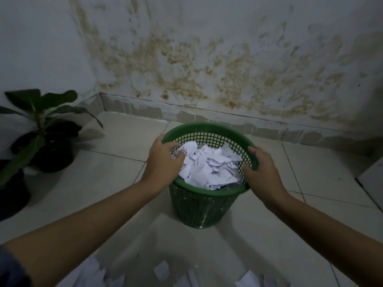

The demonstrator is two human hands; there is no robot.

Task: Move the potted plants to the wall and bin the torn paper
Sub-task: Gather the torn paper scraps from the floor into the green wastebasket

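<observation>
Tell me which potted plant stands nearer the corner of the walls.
The farther potted plant, up the left side, with broad leaves fully in view. The other pot sits nearer the camera, cut off by the left edge.

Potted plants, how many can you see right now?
2. One potted plant stands on the floor by the left wall, near the corner. A second pot sits nearer the camera at the left edge, partly cut off, so more may be out of view.

We see the bin (204, 195) on the floor (116, 141) near the wall (207, 59), with torn paper (209, 164) in it, more paper scraps (161, 270) before it, and two potted plants (41, 129) to its left
</observation>
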